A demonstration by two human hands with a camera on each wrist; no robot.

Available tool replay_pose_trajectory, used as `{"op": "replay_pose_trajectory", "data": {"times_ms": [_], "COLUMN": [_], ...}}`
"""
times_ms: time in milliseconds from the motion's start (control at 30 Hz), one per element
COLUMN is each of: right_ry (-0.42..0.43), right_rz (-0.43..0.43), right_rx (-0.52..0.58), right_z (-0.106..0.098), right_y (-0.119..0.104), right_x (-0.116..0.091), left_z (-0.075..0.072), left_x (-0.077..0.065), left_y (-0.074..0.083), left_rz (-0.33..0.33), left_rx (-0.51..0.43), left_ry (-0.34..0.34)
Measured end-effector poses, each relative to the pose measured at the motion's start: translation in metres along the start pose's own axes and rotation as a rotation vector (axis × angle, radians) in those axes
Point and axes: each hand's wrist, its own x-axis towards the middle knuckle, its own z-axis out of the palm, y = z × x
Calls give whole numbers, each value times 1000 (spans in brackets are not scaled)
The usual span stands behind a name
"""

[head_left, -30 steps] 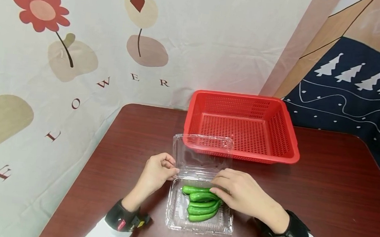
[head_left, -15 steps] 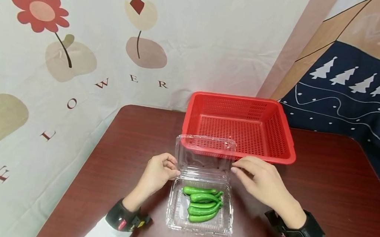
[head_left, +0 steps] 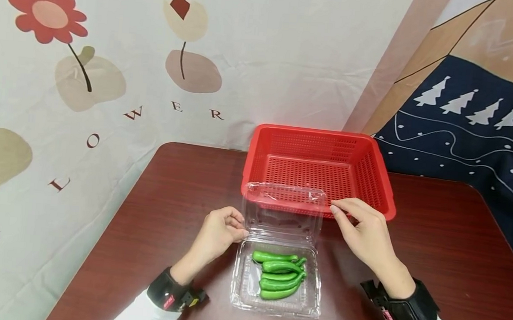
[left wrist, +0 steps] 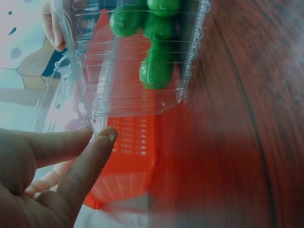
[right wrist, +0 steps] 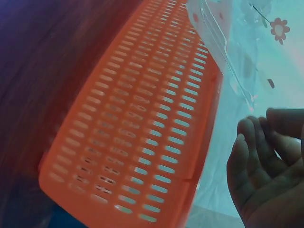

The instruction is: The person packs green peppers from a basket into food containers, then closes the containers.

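Observation:
A clear plastic clamshell box (head_left: pixel 237 299) lies on the table with its hinged lid (head_left: pixel 283 225) standing up at the back. Several green peppers (head_left: pixel 279 285) lie side by side in its base; their rounded ends (left wrist: pixel 156 71) show through the wall in the left wrist view. At the hinge's left end, my left hand (head_left: pixel 219 230) pinches the plastic edge between thumb and finger (left wrist: pixel 97 152). My right hand (head_left: pixel 365 234) hovers by the lid's upper right corner, its fingers bent loosely. In the right wrist view these fingers (right wrist: pixel 251 156) hold nothing and sit just short of the lid corner.
Behind the box stands a red perforated plastic basket (head_left: pixel 385 195), partly seen through the upright lid. The dark reddish wooden table (head_left: pixel 448 255) extends to both sides. A printed cloth (head_left: pixel 291 57) hangs along the back.
My right hand has left the peppers and moved right and up beside the lid's corner. The box has shifted slightly right, with my left hand still at its hinge.

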Motion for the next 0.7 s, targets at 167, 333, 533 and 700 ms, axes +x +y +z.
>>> {"op": "replay_pose_trajectory", "data": {"times_ms": [167, 333, 533, 700], "right_ry": [36, 32, 34, 23], "right_rz": [41, 56, 59, 69], "right_rx": [3, -4, -9, -15], "right_z": [2, 1, -2, -7], "right_y": [5, 9, 9, 7], "right_x": [0, 0, 2, 3], "left_z": [6, 11, 17, 21], "left_x": [3, 7, 10, 13], "left_y": [1, 2, 2, 2], "left_rz": [19, 30, 35, 46], "left_rx": [-1, 5, -5, -24], "left_ry": [-14, -25, -36, -52]}}
